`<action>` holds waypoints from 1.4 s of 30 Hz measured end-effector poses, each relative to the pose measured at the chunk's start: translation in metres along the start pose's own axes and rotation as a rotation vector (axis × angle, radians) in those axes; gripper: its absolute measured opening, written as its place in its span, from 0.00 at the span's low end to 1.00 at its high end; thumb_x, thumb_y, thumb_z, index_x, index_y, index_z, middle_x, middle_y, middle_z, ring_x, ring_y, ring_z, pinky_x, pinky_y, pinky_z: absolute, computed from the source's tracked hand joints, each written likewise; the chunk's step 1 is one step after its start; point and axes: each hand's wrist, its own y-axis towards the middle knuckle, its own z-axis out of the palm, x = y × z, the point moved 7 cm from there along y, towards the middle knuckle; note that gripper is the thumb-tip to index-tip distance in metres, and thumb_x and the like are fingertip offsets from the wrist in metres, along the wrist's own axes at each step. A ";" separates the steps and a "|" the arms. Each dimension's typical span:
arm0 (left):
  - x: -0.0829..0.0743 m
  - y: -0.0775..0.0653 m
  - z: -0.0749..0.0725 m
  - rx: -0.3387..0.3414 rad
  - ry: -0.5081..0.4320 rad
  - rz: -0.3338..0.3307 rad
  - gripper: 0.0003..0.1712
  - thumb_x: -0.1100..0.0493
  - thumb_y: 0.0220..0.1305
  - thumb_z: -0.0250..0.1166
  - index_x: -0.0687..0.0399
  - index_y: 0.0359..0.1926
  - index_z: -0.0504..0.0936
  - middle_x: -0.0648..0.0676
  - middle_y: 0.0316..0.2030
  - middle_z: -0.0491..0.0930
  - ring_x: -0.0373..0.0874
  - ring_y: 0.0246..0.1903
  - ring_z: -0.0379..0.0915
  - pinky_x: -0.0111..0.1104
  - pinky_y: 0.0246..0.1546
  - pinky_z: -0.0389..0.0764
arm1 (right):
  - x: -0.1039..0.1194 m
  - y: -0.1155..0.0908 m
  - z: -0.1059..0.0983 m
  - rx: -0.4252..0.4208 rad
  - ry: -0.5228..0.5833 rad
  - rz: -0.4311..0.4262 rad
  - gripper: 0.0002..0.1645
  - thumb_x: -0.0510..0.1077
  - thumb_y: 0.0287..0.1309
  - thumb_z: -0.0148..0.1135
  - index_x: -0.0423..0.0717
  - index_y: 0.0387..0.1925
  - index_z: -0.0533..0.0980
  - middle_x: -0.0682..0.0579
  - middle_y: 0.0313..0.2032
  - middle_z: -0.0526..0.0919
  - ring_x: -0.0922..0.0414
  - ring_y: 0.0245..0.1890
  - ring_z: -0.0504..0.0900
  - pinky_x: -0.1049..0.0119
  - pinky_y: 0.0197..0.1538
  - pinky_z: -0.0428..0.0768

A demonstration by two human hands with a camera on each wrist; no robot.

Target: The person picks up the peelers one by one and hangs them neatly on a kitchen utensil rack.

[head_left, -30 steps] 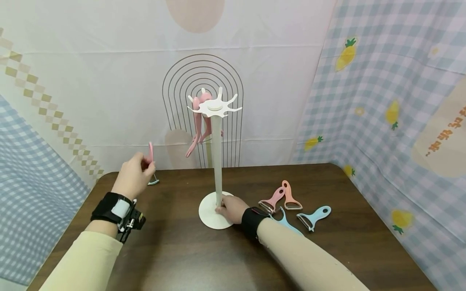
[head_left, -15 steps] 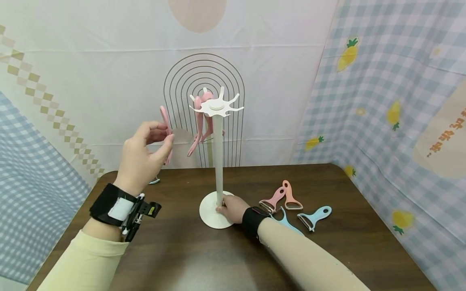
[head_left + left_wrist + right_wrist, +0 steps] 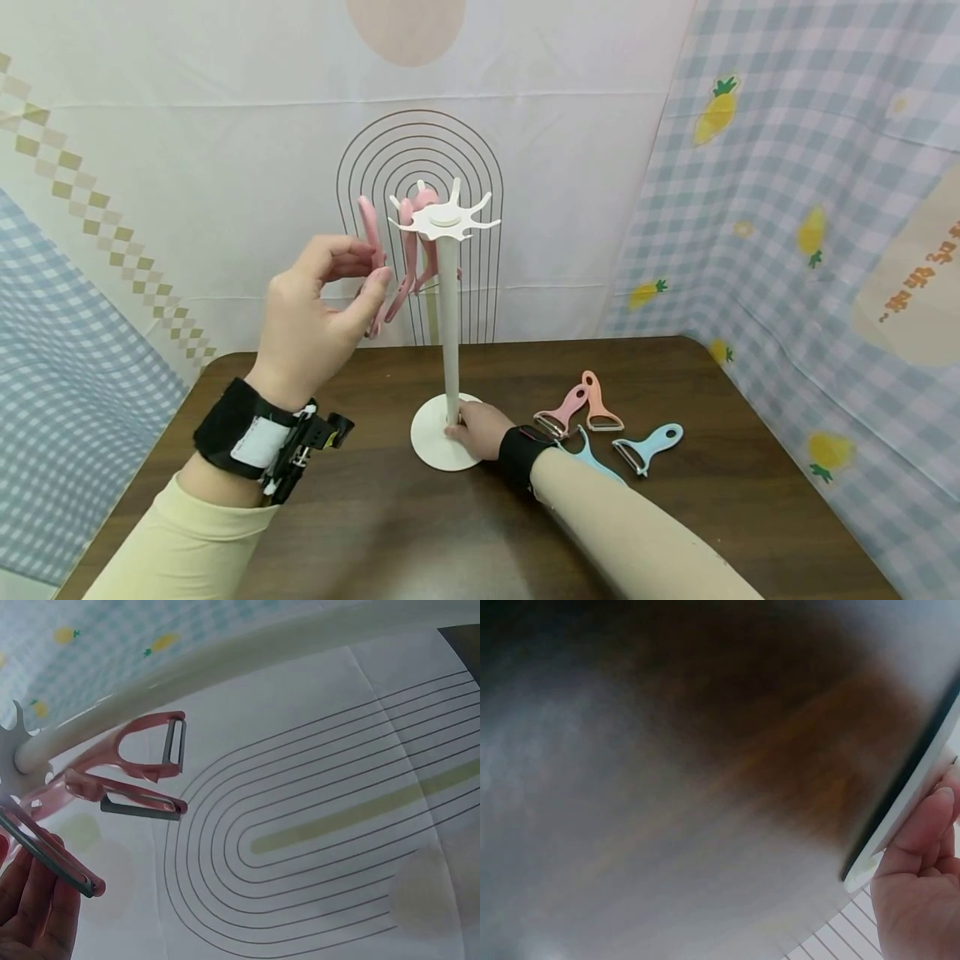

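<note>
My left hand [image 3: 315, 308] pinches a pink peeler [image 3: 369, 223] upright in the air, just left of the white hook stand [image 3: 447, 325]. Two more pink peelers hang from the stand's left hooks, a near one [image 3: 408, 258] and one behind it [image 3: 427, 197]. From the left wrist, the held peeler's blade [image 3: 52, 859] appears beside the hanging peelers, whose blade ends [image 3: 142, 802] point away from the hooks. My right hand [image 3: 483, 429] grips the stand's round base [image 3: 431, 446], thumb beside the foot of the pole. Close up, those fingers [image 3: 926, 817] lie on the base's white rim [image 3: 900, 810].
Right of the stand, a pink peeler [image 3: 564, 410], an orange peeler [image 3: 597, 408] and a blue peeler [image 3: 647, 448] lie on the dark brown table [image 3: 390, 517]. Another blue peeler [image 3: 592, 461] is partly covered by my right forearm. Patterned cloth [image 3: 570, 167] hangs behind the table.
My left hand has risen from the table's back left and moved right with the pink peeler, up to the stand. A blue peeler there is now hidden. The right hand stays put.
</note>
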 end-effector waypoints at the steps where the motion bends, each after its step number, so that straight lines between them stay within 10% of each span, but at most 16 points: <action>1: -0.001 0.000 0.001 0.003 0.002 0.002 0.12 0.63 0.60 0.67 0.59 0.45 0.78 0.50 0.39 0.83 0.43 0.39 0.81 0.29 0.42 0.77 | 0.000 0.000 0.000 0.003 0.001 0.002 0.17 0.48 0.64 0.62 0.44 0.51 0.76 0.50 0.43 0.83 0.60 0.41 0.79 0.63 0.45 0.76; 32: -0.001 -0.003 0.012 0.081 -0.013 0.021 0.14 0.63 0.58 0.70 0.60 0.44 0.77 0.52 0.38 0.83 0.44 0.39 0.80 0.26 0.40 0.76 | 0.004 -0.003 -0.004 -0.003 -0.007 0.012 0.16 0.47 0.63 0.63 0.44 0.49 0.76 0.51 0.42 0.83 0.60 0.40 0.78 0.62 0.46 0.76; 42: 0.058 -0.022 -0.005 0.069 0.112 -0.110 0.15 0.59 0.62 0.67 0.61 0.45 0.76 0.53 0.38 0.82 0.46 0.38 0.80 0.33 0.41 0.74 | 0.006 -0.003 -0.003 -0.002 -0.025 0.014 0.17 0.48 0.63 0.63 0.45 0.51 0.76 0.51 0.44 0.83 0.60 0.42 0.79 0.62 0.47 0.76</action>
